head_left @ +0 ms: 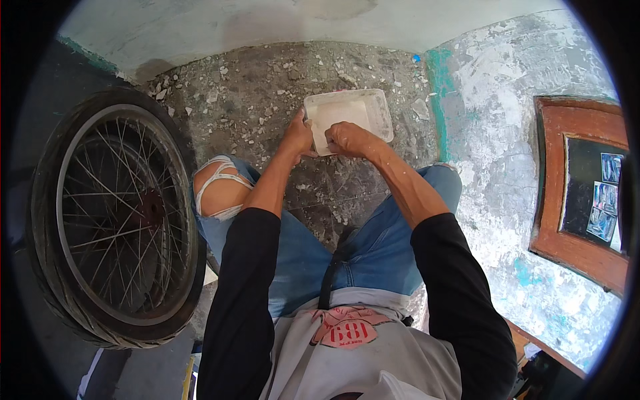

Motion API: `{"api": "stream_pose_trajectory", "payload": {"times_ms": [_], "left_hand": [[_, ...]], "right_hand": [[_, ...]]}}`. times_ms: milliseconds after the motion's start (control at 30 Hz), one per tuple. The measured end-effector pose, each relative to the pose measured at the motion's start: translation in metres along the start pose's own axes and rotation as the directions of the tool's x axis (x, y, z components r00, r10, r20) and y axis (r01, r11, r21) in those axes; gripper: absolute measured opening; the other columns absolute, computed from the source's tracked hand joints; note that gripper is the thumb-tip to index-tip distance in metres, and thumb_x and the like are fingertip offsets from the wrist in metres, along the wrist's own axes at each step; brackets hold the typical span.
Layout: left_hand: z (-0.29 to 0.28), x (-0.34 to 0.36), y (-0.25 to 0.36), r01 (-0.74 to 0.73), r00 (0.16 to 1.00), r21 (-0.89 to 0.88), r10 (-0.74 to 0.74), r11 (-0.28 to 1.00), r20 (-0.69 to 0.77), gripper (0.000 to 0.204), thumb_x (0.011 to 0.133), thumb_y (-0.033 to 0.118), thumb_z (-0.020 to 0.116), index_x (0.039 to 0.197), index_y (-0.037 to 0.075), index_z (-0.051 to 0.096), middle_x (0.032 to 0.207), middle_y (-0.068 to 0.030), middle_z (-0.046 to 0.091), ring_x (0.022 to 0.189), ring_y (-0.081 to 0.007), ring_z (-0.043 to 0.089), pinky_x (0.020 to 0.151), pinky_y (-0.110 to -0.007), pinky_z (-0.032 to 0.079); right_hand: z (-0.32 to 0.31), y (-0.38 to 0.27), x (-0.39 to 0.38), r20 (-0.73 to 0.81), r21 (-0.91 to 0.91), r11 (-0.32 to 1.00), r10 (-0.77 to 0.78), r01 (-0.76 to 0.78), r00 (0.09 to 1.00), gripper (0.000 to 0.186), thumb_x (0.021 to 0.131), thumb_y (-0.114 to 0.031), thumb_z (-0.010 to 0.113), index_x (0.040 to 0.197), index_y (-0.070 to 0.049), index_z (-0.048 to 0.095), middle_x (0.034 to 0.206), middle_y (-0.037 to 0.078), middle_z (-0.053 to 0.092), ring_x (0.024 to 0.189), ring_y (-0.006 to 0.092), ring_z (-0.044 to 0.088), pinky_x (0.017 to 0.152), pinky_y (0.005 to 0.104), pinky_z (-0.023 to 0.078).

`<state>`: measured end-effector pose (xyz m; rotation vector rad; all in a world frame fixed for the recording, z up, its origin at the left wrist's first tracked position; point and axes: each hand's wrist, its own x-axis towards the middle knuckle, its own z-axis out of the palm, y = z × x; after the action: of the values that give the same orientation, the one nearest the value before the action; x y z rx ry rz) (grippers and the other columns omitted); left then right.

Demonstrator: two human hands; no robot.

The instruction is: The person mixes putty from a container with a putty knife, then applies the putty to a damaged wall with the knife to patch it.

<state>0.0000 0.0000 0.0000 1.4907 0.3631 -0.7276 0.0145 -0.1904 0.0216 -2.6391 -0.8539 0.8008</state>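
A whitish rectangular plastic tub (381, 110) is in front of me above the debris-strewn floor, with a pale, off-white material inside. My left hand (298, 137) is closed on the tub's left side, thumb near the rim. Over the tub's near part, my right hand (349, 140) is curled with its fingers pressed together. Whatever those fingers may hold is hidden behind the knuckles. Both forearms reach forward between my bent knees.
A spoked wheel with a black tire (123, 217) stands close on my left. Chips of plaster litter the floor (247, 87). A pale wall runs across the far side. On the right, a patchy, peeling wall (493, 160) holds a brown wooden frame (550, 180). A small blue object (416, 59) lies in the far corner.
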Motion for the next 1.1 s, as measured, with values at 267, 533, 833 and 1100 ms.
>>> {"api": "stream_pose_trajectory", "payload": {"times_ms": [267,533,833,1100], "left_hand": [[0.001,-0.003,0.003,-0.010,1.000,-0.022,0.010,1.000,0.001,0.061,0.111,0.020,0.041,0.165,0.017,0.014,0.133,-0.0252,0.059,0.077,-0.0329,0.074,0.056,-0.042,0.066],[0.000,0.003,-0.004,0.009,1.000,-0.038,-0.009,0.999,0.013,0.062,0.110,0.020,0.042,0.165,0.015,0.014,0.130,-0.0235,0.061,0.074,-0.0321,0.074,0.057,-0.043,0.066],[-0.003,0.013,-0.012,-0.007,1.000,-0.022,0.007,1.000,0.005,0.064,0.110,0.021,0.042,0.165,0.014,0.011,0.136,-0.0228,0.058,0.077,-0.0321,0.074,0.057,-0.043,0.066],[-0.001,0.004,-0.006,-0.044,0.999,0.006,0.044,0.999,-0.025,0.063,0.110,0.021,0.042,0.165,0.015,0.012,0.137,-0.0251,0.058,0.078,-0.0330,0.075,0.058,-0.042,0.066]], "right_hand": [[-0.039,0.010,0.000,0.135,0.167,0.986,-0.047,0.024,0.990,0.018,0.081,-0.016,0.075,0.090,-0.001,0.073,0.079,0.017,0.072,0.073,0.0294,0.069,0.072,0.0379,0.054],[-0.055,0.025,0.011,-0.080,0.157,0.983,-0.080,0.092,0.994,0.018,0.082,-0.013,0.072,0.096,-0.002,0.070,0.088,0.018,0.072,0.080,0.0367,0.070,0.073,0.0437,0.054],[0.007,0.014,0.005,-0.290,-0.068,0.997,0.012,-0.033,0.957,0.015,0.087,-0.009,0.066,0.098,-0.001,0.060,0.100,0.021,0.062,0.091,0.0434,0.067,0.080,0.0508,0.056],[0.004,0.021,-0.018,-0.099,-0.034,0.999,-0.019,0.016,0.995,0.019,0.081,-0.012,0.071,0.092,0.001,0.063,0.095,0.020,0.065,0.092,0.0421,0.068,0.079,0.0496,0.055]]}}
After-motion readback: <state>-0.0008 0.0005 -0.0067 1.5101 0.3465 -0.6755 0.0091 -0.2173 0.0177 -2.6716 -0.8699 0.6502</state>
